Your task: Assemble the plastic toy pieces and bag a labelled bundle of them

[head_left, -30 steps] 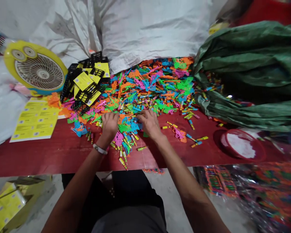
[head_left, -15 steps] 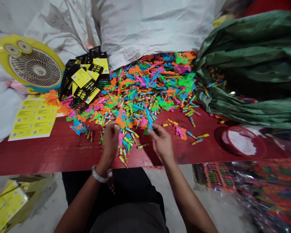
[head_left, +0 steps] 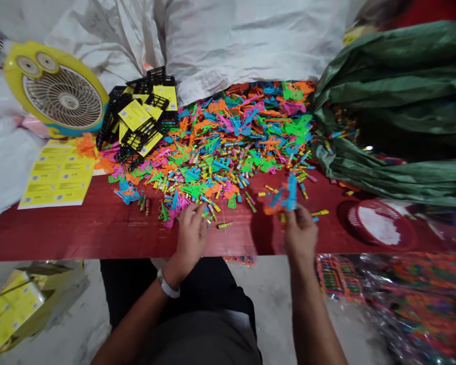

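Observation:
Over the red table, my right hand (head_left: 301, 232) is closed on a blue plastic toy gun (head_left: 292, 191), which points up and is blurred by motion. An orange toy piece (head_left: 274, 202) shows beside it, to the left of the fingers. My left hand (head_left: 192, 230) is at the front edge of the heap, its fingers bent a little and apart, touching or just above small yellow and blue tubes (head_left: 212, 204). Its fingertips partly cover pink pieces (head_left: 178, 204). A lone yellow-green tube (head_left: 224, 225) lies between the hands.
A heap of colourful plastic toy guns (head_left: 247, 121) fills the table's back. Left of it are black racks with yellow cards (head_left: 136, 115), a yellow fan (head_left: 66, 96) and a printed sheet (head_left: 57, 177). At right are a green sack (head_left: 395, 66) and a red basket (head_left: 410, 228).
My right hand has moved right with the blue toy gun, and an orange piece is now beside it. My left hand no longer holds the orange piece and has moved slightly right.

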